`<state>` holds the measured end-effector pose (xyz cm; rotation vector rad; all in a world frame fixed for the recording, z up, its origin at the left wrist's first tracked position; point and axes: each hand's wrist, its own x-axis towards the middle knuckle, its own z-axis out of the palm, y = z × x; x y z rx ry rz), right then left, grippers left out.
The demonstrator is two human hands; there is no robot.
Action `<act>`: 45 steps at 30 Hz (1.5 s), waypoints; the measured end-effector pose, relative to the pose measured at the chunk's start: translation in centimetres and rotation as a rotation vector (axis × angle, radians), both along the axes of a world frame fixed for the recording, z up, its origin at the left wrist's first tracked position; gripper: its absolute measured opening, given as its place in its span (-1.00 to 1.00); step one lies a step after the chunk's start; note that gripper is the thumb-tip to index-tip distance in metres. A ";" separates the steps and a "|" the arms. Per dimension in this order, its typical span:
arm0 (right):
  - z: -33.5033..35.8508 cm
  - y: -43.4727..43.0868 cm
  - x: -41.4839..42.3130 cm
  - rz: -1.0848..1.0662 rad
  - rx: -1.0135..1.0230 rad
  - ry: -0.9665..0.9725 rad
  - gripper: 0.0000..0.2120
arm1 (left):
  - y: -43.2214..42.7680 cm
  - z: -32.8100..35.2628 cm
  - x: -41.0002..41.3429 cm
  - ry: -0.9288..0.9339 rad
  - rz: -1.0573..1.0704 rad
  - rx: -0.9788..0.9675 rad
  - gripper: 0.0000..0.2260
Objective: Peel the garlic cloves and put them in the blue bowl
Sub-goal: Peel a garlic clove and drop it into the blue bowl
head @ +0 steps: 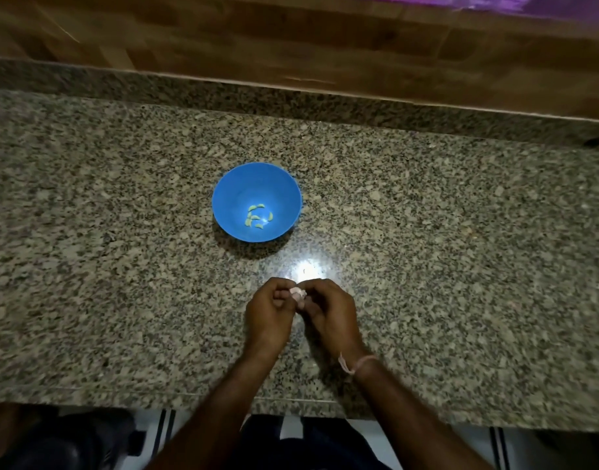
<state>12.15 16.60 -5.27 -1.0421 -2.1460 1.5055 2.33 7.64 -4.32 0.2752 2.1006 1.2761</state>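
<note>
**Hands pinched together on one pale, papery garlic piece (298, 293)**

Left hand (269, 313) and right hand (328, 313) are brought together over the near part of a speckled grey-and-tan granite countertop (461, 249). The garlic piece is pinched between the curled fingers and thumbs of both. Only a small part of it is seen; the rest is hidden by the fingers, so it cannot be told how much skin is left on it. A pinkish thread bracelet (357, 362) is worn on the right wrist.

A round blue plastic bowl (237, 184) is set on the countertop beyond the hands, slightly to the left and well apart from them. Several small yellowish peeled garlic cloves (258, 217) are gathered at its bottom. Between the bowl and the hands a bright patch of reflected light (306, 268) is seen on the stone.

Behind the countertop a raised granite lip is met by a brown wooden panel (223, 39). A blurred purple shape (562, 5) is cut off at the top right corner. Below the near edge, dark clothing and a white floor with dark stripes are glimpsed.
</note>
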 end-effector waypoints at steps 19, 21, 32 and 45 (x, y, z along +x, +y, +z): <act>4.9 4.9 4.9 0.067 -0.306 0.221 -0.76 | 1.8 5.3 5.6 -0.606 0.266 0.453 -0.65; 5.2 4.8 5.2 0.099 -0.276 0.221 -0.81 | 1.8 5.5 5.9 -0.590 0.259 0.464 -0.70; 5.9 4.3 6.1 0.062 -0.231 0.240 -0.80 | 1.5 5.9 6.7 -0.695 0.248 0.558 -0.68; 6.2 4.0 6.4 0.214 0.184 0.167 -0.84 | 0.6 6.4 7.0 -0.438 0.190 0.438 -0.77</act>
